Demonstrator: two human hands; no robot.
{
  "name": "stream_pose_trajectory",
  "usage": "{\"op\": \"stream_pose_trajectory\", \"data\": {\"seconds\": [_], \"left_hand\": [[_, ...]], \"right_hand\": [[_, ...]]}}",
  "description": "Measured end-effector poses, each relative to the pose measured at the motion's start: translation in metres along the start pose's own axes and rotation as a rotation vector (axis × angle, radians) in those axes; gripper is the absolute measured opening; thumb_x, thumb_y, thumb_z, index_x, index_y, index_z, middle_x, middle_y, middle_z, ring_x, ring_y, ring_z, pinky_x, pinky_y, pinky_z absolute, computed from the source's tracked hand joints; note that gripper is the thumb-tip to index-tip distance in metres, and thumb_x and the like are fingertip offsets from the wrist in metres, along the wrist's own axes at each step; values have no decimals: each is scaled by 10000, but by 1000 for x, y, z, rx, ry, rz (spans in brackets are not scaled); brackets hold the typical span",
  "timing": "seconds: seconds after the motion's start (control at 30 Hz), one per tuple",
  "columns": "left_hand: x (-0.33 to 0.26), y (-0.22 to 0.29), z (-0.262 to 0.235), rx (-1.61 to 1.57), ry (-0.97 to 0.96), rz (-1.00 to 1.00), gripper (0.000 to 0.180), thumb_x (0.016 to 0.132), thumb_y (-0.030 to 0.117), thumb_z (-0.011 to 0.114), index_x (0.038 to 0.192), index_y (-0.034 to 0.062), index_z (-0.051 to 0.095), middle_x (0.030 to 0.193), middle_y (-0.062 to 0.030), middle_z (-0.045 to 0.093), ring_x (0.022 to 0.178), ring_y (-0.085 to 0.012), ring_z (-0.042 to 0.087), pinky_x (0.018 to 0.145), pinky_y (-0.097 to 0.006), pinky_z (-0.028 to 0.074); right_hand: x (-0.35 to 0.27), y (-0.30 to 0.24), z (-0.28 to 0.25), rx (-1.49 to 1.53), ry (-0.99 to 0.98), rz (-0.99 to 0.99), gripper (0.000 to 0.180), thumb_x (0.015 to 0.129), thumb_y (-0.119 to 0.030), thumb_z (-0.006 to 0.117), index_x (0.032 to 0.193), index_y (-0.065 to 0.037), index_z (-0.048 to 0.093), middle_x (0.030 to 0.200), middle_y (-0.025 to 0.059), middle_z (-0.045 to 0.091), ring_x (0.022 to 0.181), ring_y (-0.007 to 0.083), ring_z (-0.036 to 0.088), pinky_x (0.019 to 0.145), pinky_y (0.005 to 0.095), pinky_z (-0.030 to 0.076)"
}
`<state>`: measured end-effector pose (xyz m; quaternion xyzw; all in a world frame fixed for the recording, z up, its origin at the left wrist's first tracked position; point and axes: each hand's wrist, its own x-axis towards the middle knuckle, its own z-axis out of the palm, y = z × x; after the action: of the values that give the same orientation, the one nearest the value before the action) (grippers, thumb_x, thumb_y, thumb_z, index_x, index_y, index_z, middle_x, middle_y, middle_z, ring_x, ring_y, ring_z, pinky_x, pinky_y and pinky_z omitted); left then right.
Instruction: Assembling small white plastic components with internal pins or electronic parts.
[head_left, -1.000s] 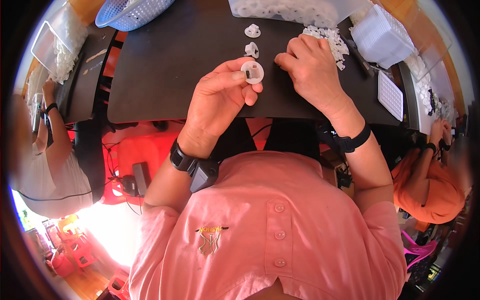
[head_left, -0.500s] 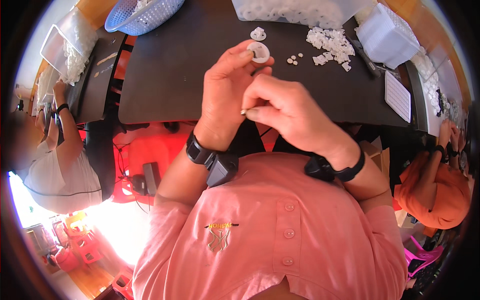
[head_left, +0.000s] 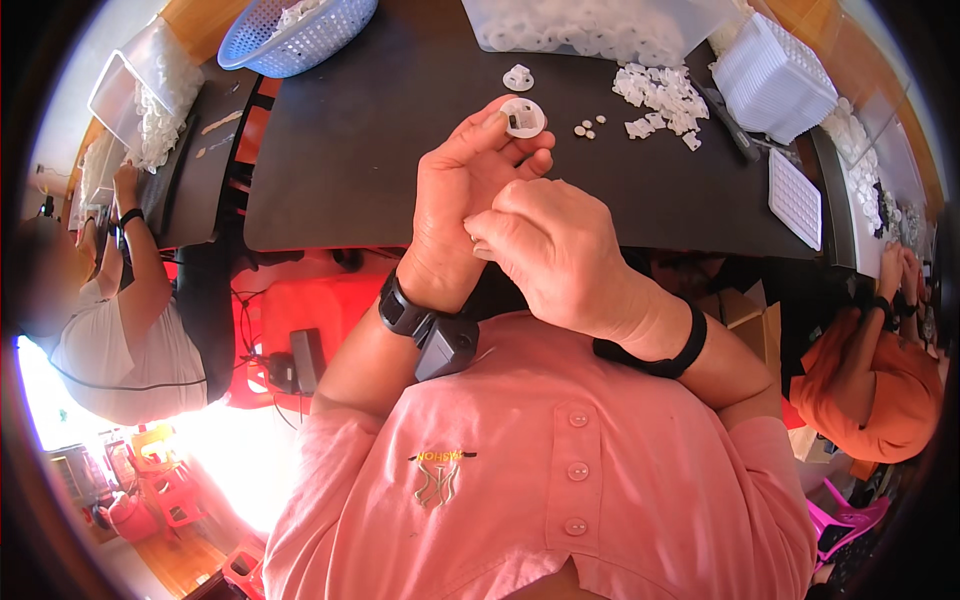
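Left hand (head_left: 462, 205) pinching round white plastic disc (head_left: 523, 117) at fingertips, above black tabletop (head_left: 370, 150); right hand (head_left: 555, 250) curled closed against left palm, contents hidden. Small white plastic piece (head_left: 518, 77) beyond disc.

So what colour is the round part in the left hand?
White round part, with a small dark inset; head view shows it.

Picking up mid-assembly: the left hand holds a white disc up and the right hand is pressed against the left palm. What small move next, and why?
Probably bring the right hand up to the white disc pinched in the left hand; its fingers sit low against the palm.
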<state>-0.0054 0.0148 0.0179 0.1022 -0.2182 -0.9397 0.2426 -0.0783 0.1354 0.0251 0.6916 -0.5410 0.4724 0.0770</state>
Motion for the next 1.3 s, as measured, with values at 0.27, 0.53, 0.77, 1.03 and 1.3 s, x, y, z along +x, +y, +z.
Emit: {"op": "stream_pose_trajectory", "data": {"seconds": [0.27,0.53,0.77,1.03,1.3], "left_hand": [[1,-4,-4,-18,-7,-13,273,1006,154,609,1229,-2,586,1062,-125,667,936,-243,645,839,-368,556],[-2,-6,-6,74,-29,35,291,1010,132,601,1247,-36,584,1092,-132,674,959,-241,655,826,-364,555],[-6,-7,-9,169,-172,54,254,1010,88,593,1211,-66,611,1097,-155,673,934,-241,663,797,-361,550],[-8,-13,-14,183,-109,43,250,1009,94,601,1198,-68,620,1076,-156,677,924,-242,666,801,-362,552],[-10,-13,-14,161,-108,24,249,1004,102,609,1193,-61,625,1081,-148,680,927,-241,665,804,-368,544]], "right_hand": [[-5,-5,3,-179,14,-56,142,798,-82,631,934,-41,638,781,75,526,667,262,570,566,359,460],[6,17,-21,-269,180,-24,226,789,-48,691,1001,-94,626,832,65,600,687,265,606,576,376,460],[9,42,-31,-279,166,-30,244,756,19,706,971,-78,643,782,51,564,652,237,593,551,342,481],[-1,50,-22,-85,177,114,181,827,40,693,965,-58,629,804,65,570,671,240,622,585,341,510],[-7,45,-30,112,172,224,110,912,68,643,975,-14,608,843,85,600,720,210,661,615,318,525]]}}
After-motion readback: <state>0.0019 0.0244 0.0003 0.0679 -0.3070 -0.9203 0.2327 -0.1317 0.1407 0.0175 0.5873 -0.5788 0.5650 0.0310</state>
